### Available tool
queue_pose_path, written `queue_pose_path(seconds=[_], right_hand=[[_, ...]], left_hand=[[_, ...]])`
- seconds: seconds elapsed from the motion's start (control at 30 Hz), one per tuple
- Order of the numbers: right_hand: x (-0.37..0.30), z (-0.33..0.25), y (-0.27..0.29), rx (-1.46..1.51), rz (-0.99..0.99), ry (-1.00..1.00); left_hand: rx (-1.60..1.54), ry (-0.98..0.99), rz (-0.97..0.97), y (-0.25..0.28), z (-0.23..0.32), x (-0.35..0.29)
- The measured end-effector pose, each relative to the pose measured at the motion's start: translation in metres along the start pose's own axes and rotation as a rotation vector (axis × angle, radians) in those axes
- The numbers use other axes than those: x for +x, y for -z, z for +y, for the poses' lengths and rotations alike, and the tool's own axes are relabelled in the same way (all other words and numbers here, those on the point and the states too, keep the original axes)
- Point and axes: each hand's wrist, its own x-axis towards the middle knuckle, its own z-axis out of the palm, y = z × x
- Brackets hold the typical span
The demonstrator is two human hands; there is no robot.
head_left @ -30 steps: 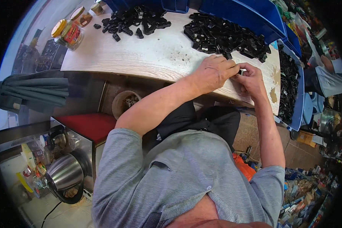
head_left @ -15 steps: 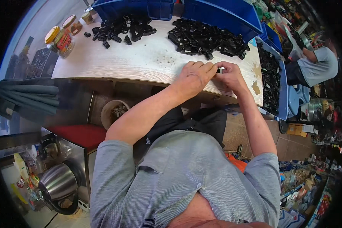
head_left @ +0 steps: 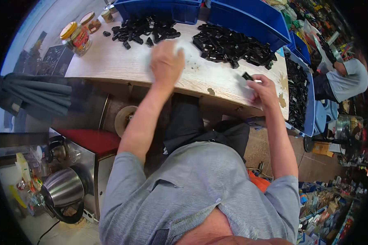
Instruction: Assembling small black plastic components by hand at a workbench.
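Here's the right-hand grip (head_left: 266, 90) on my feed, clamped on a small black piece (head_left: 247, 76), thumb and fingers together at its near end. The piece juts out toward ten o'clock from that hand, over the pale bench (head_left: 110, 61), near its front edge.

Over to the left-hand grip (head_left: 167, 63), and it's blurred: I can't tell whether its fingers are apart or together, or whether they have anything between them. It sits over the middle of the bench, fingertips near the close side of the left heap (head_left: 141, 30) of black pieces, which spreads from eleven to twelve o'clock of it.

The bigger right heap (head_left: 233, 45) lies at eleven o'clock of the right hand, well apart from the held piece. Behind the heaps, at twelve o'clock of each hand, I've got a left blue bin (head_left: 161, 11) and a right blue bin (head_left: 249, 22). At three o'clock of the right hand, a lighter blue tub (head_left: 308, 116) full of dark pieces stands beside the bench end; farther out that way, a person (head_left: 347, 79) in a pale top. Between nine and ten from the left hand: a yellow-lidded jar (head_left: 76, 39).
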Motion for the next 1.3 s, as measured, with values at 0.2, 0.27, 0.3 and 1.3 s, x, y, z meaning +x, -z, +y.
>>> queue_pose_path(seconds=[0.2,0.27,0.3,1.3], right_hand=[[0.021,0.014,0.069,0.199,0.294,0.001],[0.027,0.010,0.086,0.279,0.455,-0.013],[0.029,0.006,0.088,0.289,0.515,-0.004],[0.087,0.003,0.067,0.196,0.377,-0.179]], left_hand=[[0.400,0.151,-0.179,-0.001,-0.080,0.026],[0.417,0.254,-0.237,0.000,-0.079,0.030],[0.411,0.234,-0.223,0.002,-0.089,0.028],[0.256,0.297,-0.209,-0.007,-0.099,0.045]])
